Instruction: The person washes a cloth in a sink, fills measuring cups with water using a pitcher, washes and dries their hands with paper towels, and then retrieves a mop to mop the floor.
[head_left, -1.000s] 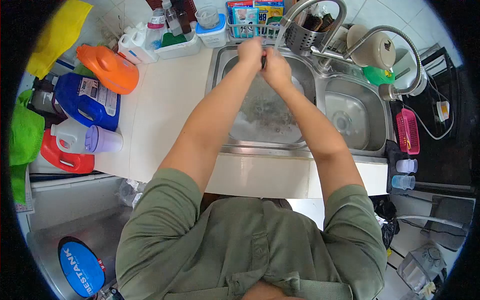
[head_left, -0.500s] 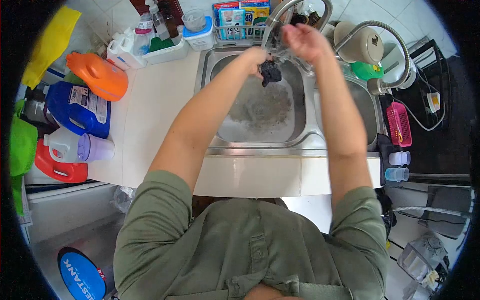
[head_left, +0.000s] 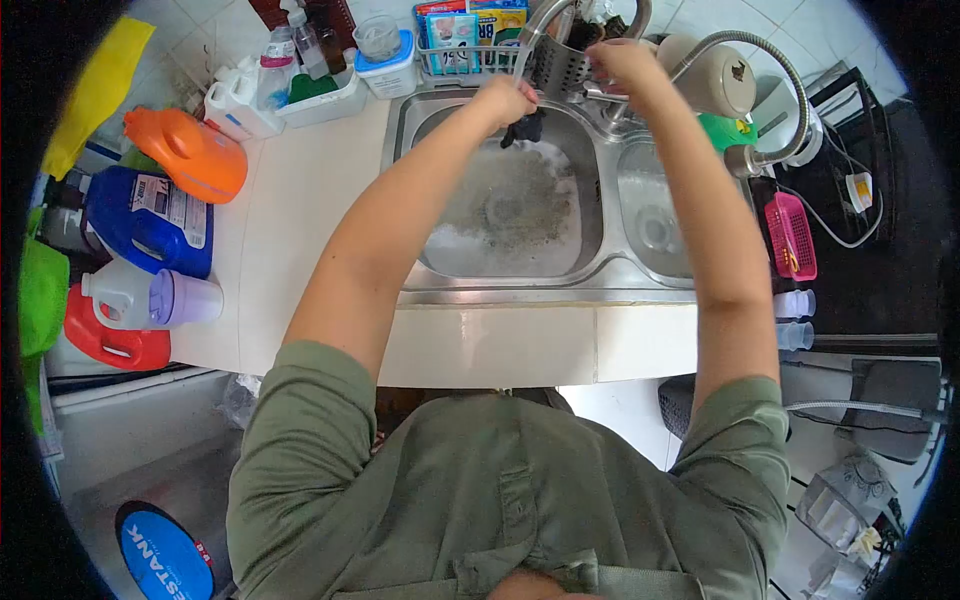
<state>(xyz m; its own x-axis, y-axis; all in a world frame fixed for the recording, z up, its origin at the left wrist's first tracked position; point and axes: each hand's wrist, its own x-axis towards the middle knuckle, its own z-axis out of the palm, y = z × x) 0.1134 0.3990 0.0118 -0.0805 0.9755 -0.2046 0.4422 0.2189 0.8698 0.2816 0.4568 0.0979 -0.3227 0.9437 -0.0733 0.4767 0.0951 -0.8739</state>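
Note:
A wet black cloth [head_left: 523, 130] hangs bunched from my left hand [head_left: 507, 98], which is closed on it over the back of the left sink basin [head_left: 460, 255]. Water runs in a thin stream from the curved tap spout [head_left: 530, 35] just above that hand. My right hand [head_left: 625, 65] is at the back of the sink, right above the tap's lever [head_left: 603, 95]. Its fingers bend downward and are partly hidden, so I cannot tell whether they grip the lever. Cloudy grey water with foam and dark specks lies in the left basin.
Behind the sink stand a wire rack [head_left: 465, 62] of packets and a perforated metal holder [head_left: 560, 65]. A flexible hose tap [head_left: 785, 85] arches over the right basin [head_left: 650, 215]. Detergent bottles, including an orange jug [head_left: 190, 155] and a blue jug [head_left: 145, 215], crowd the left.
My right hand has left the splashing water and moved to the tap lever. My left hand, still with the black cloth, has shifted slightly left and up. The splashing has ceased.

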